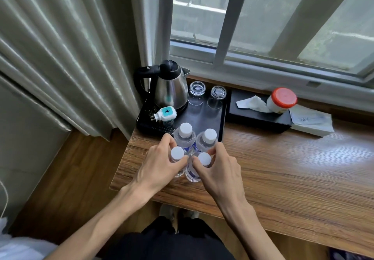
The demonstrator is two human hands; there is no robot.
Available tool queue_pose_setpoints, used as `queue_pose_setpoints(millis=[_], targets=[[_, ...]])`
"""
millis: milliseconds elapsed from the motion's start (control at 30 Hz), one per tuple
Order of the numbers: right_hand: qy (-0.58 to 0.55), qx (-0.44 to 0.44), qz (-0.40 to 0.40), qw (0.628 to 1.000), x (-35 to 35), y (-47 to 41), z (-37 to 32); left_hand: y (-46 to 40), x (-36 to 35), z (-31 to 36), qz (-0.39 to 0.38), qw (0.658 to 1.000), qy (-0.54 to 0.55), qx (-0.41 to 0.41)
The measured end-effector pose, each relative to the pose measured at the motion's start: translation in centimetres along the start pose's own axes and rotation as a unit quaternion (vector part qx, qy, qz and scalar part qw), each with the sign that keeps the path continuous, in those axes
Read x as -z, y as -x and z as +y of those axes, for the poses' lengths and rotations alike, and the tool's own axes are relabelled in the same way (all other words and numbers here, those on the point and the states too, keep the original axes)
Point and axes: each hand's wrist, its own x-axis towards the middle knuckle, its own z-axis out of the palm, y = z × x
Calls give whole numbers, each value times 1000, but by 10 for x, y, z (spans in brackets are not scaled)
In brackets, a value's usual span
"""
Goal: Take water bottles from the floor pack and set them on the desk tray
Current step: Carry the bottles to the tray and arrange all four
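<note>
At frame centre, the left hand (159, 164) and right hand (218, 168) each clamp a bottle (177, 155); both bottles should be lowered upright inside the tray (223, 118) rim, beside the standing pair.

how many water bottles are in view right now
4, all white-capped, clustered at the near edge of the black tray: back-left bottle, back-right bottle, front-left bottle in the left hand, front-right bottle in the right hand. None appear hidden.
</note>
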Motion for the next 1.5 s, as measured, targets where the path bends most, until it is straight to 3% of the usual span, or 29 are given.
queue_pose_setpoints(millis=[200,333,500,633,733,1100,1333,1500], targets=[[-90,8,-8,996,3,12,11,-4,16,-13,-74,996,57,3],[-219,-26,54,974,-4,31,33,0,20,-35,-97,994,41,-6],[-239,-73,60,966,-42,53,54,12,-1,-61,-106,994,39,8],[-219,-72,53,972,-74,49,52,13,-25,-66,-58,996,65,-5],[-216,-74,91,969,-88,42,46,9,-38,-67,-27,995,97,-13],[-185,-55,136,972,-97,35,43,8,-55,-75,12,992,126,-18],[-247,-89,177,949,-80,55,53,30,-16,-91,34,980,193,14],[-252,-82,213,940,-41,48,60,5,33,-92,89,984,156,-8]])
